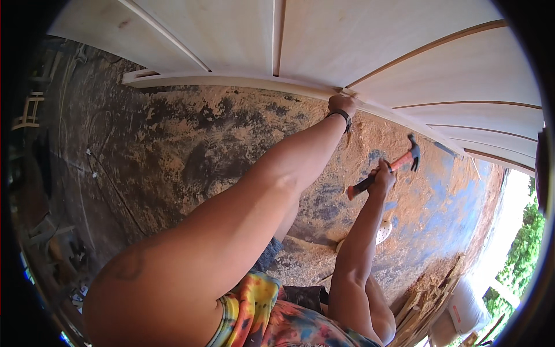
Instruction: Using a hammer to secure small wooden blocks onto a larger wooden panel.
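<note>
A large pale wooden panel point(358, 52) with thin raised strips fills the top of the view. My left hand point(341, 104), with a dark band on the wrist, is closed against the panel's lower edge strip point(243, 81), pinching something too small to make out. My right hand point(383, 176) grips the orange and black handle of a claw hammer point(399, 163), whose dark head is raised below the panel edge, apart from it.
Below lies a sawdust-covered floor point(231, 144) with dark and blue patches. A thin cable point(110, 185) runs across it at left. Stacked wood scraps point(422, 306) and a white container point(468, 306) sit at lower right. Cluttered items line the left rim.
</note>
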{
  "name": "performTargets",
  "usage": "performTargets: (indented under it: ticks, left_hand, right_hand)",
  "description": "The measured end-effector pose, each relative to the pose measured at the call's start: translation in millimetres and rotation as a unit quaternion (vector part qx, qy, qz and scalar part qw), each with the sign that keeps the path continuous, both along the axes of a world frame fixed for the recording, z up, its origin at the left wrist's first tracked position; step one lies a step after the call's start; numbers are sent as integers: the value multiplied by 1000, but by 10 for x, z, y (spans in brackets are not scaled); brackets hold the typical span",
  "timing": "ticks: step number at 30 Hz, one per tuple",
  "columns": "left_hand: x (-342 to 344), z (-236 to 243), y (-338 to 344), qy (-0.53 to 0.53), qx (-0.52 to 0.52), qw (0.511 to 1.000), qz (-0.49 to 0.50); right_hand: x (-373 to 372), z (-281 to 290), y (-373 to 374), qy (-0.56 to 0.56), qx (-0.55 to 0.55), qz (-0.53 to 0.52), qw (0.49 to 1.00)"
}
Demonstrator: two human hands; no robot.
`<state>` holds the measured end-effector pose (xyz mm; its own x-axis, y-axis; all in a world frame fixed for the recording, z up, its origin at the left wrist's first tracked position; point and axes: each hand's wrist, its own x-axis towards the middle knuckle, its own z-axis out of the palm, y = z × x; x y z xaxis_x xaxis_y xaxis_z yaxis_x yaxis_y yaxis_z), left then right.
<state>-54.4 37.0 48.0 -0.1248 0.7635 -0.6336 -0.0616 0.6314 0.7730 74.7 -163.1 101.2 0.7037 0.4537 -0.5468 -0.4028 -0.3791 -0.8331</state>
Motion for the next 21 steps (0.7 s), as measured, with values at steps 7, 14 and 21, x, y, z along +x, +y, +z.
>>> performTargets:
  ticks: [7, 14, 21]
  left_hand:
    - [58, -217, 30, -37, 5, 995, 94]
    - [-15, -305, 144, -45, 39, 994, 92]
    - [63, 14, -12, -25, 12, 997, 75]
  right_hand:
    - [-400, -48, 69, -129, -110, 319, 933]
    - [-52, -169, 159, -9, 12, 24, 1000]
    - [-78, -238, -71, -258, -100, 375, 885]
